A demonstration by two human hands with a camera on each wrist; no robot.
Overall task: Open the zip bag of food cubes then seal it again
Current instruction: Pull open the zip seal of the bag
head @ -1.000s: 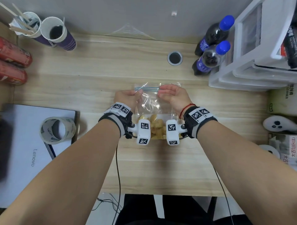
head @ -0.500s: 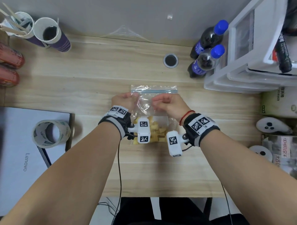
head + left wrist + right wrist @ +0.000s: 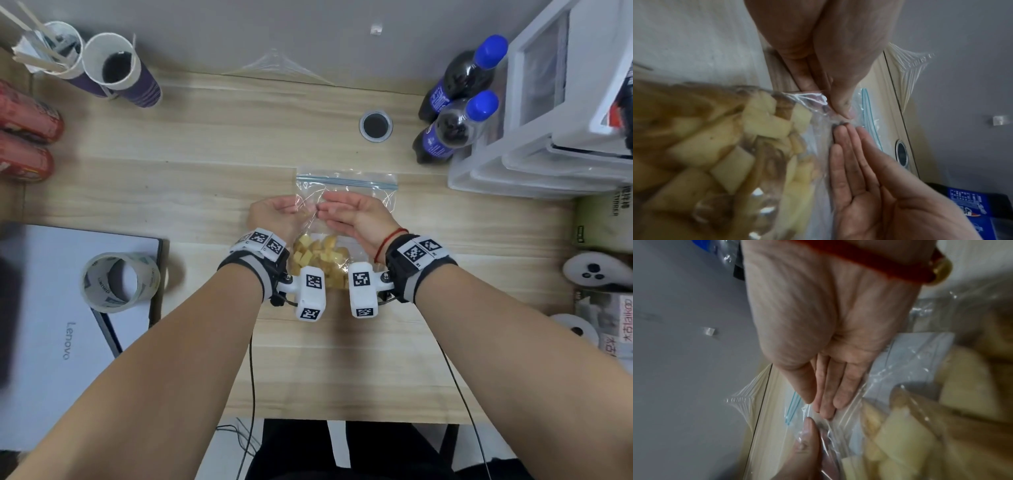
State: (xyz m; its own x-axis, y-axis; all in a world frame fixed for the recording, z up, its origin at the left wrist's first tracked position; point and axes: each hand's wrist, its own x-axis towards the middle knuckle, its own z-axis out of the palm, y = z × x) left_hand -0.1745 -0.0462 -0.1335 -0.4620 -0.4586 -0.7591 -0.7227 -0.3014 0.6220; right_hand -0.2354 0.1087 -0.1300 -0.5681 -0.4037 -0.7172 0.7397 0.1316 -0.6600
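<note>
Left hand [image 3: 274, 216] pinches bag [image 3: 346, 205] film, right hand [image 3: 356, 214] flat, fingers straight; likely best: grip each wall below zip [image 3: 346, 181], pull apart evenly.

The zip bag [image 3: 346, 192] is clear plastic, lying flat on the wooden desk near its middle, with a blue zip strip [image 3: 346, 181] running straight left to right along its far edge. The film below the strip is crinkled. The food cubes [image 3: 318, 255], pale yellow chunks, are heaped at the bag's near end.
</note>
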